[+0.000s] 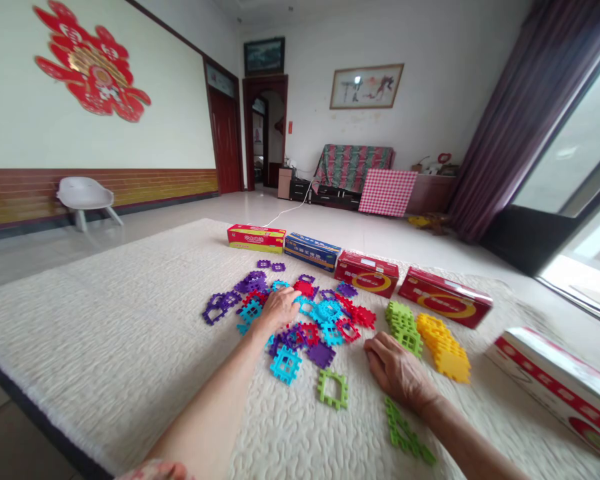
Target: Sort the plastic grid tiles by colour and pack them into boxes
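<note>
My left hand (279,309) reaches into a mixed pile of plastic interlocking blocks, its fingers stretched forward over the pieces. A red block (305,288) and a light blue block (306,306) lie right at its fingertips. What is under the palm is hidden. My right hand (395,365) rests on the mat with its fingers curled in, and nothing shows in it. Beside it is a row of stacked green blocks (404,328), with overlapping yellow blocks (443,348) to the right. A green square frame (333,407) and green triangular pieces (405,437) lie nearer to me. Purple blocks (215,309) spread out at the pile's left.
Behind the pile stand a red-and-yellow box (257,239), a blue box (312,252) and two dark red boxes (366,273). A larger white-and-red box (560,387) stands at the right. Everything lies on a quilted cream mat (130,333). A white chair (86,197) is farther left.
</note>
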A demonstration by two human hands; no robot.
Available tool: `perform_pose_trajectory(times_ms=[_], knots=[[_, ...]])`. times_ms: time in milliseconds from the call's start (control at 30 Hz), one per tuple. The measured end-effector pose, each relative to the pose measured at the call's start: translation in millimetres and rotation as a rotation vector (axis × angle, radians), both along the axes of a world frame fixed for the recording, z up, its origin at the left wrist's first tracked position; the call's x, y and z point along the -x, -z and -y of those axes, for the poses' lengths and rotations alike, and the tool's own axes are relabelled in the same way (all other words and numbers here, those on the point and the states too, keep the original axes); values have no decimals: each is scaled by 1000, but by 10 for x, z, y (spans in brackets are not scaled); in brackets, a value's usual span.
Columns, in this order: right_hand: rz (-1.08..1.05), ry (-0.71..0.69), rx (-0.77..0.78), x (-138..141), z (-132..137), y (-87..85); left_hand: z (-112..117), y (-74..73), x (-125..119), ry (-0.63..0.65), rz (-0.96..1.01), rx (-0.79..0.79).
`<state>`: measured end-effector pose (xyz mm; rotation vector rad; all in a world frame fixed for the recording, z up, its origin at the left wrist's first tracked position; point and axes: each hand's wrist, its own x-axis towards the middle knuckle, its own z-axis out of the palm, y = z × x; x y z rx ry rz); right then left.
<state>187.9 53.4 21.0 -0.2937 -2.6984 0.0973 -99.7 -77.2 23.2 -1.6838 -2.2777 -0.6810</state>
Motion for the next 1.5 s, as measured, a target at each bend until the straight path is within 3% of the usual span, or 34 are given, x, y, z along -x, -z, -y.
perform_pose_trajectory(times_ms=[133, 333, 467, 733, 1067, 1500], knots=[[1, 3, -10, 14, 15, -38, 43, -50, 108, -53, -1, -22], [-5, 24, -20, 16, 13, -33, -93, -182, -293, 50, -42, -41], [-1, 35, -23, 16, -16, -4, -136, -139, -501, 85, -32, 58], [15, 68, -20, 11, -15, -1, -439, -39, -823, 214, -33, -9], [-68, 76, 30, -8, -28, 54, -575, 108, -845, 322, -110, -30], [-244, 34, 298, -97, -87, 80, -605, 147, -855, 383, -130, -40]])
